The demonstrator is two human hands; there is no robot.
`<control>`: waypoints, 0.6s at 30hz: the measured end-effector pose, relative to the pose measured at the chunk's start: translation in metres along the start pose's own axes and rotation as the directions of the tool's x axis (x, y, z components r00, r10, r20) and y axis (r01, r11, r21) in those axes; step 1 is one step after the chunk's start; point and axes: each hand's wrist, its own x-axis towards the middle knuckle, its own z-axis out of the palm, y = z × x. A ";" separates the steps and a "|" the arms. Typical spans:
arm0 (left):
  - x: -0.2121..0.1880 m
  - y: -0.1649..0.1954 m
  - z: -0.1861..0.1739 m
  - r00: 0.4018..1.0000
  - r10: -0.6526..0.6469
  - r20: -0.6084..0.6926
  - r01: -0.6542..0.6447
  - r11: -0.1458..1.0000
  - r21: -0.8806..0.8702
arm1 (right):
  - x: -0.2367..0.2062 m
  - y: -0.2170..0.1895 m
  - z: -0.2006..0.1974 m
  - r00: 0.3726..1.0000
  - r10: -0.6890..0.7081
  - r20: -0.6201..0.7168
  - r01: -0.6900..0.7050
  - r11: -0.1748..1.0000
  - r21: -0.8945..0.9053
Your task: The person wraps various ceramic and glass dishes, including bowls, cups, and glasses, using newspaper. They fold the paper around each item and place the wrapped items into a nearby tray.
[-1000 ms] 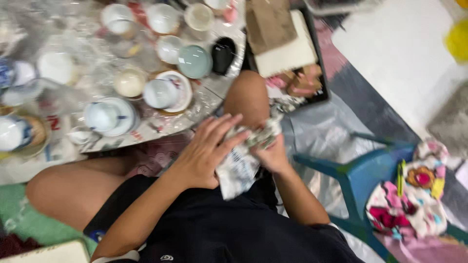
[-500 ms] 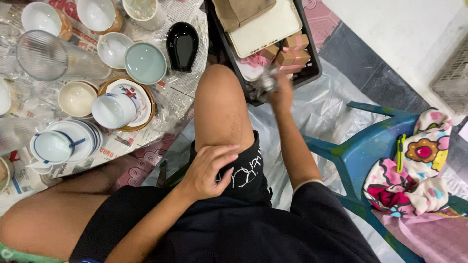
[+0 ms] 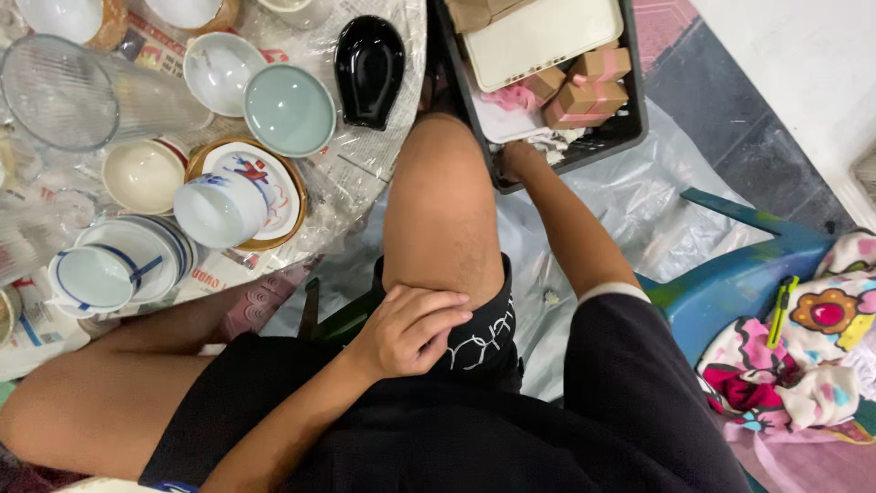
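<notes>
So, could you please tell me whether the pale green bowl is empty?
Empty: the pale green bowl sits upright on the newspaper and shows only its bare glazed inside.

Your black crate point(image 3: 630, 128) at one o'clock
It sits on the floor, holding small brown boxes point(image 3: 584, 87) (pink-ribboned) and a white slab.

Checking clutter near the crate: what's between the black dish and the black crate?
Head view: only the table edge and a dark gap separate the black dish from the black crate; no object there.
</notes>
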 end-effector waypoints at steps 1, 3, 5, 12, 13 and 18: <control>0.001 -0.001 -0.001 1.000 0.001 0.006 -0.001 1.000 -0.004 | 0.000 -0.001 0.000 0.994 0.055 -0.094 -0.047 0.996 0.080; 0.001 0.001 -0.004 1.000 -0.013 0.012 0.013 1.000 0.000 | -0.001 -0.008 0.005 0.965 0.141 -0.223 -0.099 0.977 0.190; 0.003 -0.002 -0.007 1.000 0.007 0.010 -0.007 1.000 -0.002 | -0.001 -0.012 0.007 0.922 0.188 -0.338 -0.114 0.967 0.229; 0.001 0.001 -0.013 1.000 0.017 -0.022 -0.018 0.999 -0.047 | -0.025 -0.004 0.000 0.852 -0.322 -0.412 0.348 0.937 -0.012; 0.000 0.002 -0.016 1.000 0.010 -0.025 -0.012 0.997 -0.071 | -0.037 0.001 -0.002 0.744 -0.439 -0.504 0.479 0.876 -0.056; 0.009 0.002 -0.044 0.991 0.093 -0.097 -0.101 0.991 -0.089 | -0.107 -0.010 -0.045 0.565 -0.416 -0.713 0.609 0.793 0.020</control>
